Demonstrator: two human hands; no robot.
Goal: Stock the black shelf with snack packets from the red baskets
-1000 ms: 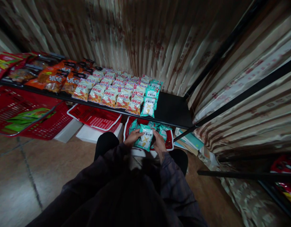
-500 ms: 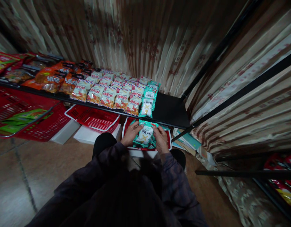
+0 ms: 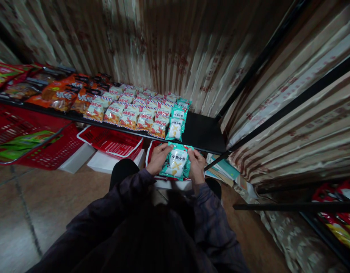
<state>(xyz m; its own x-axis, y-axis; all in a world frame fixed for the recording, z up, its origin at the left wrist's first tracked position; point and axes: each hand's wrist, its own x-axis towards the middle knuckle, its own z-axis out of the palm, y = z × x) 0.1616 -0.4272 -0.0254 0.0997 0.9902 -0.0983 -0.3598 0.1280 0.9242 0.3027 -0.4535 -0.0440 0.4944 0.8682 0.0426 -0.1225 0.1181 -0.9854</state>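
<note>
A teal and white snack bag is held upright between my two hands, its printed front facing me. My left hand pinches its upper left corner, while my right hand grips the upper right. Beneath it is a red basket with a white rim, mostly covered by the bag and my hands; more teal bags show behind the held one. Just beyond, a column of matching teal snack bags lies on the black shelf, beside rows of white and orange snack bags.
Orange snack bags fill the shelf's left part. Below stand a red basket and a larger red basket holding green packets. Black metal bars cross the right side before a patterned curtain. Books lie under the shelf.
My hands have raised the teal snack bag slightly out of the basket, towards me, and it now shows more fully. The view has shifted a little.
</note>
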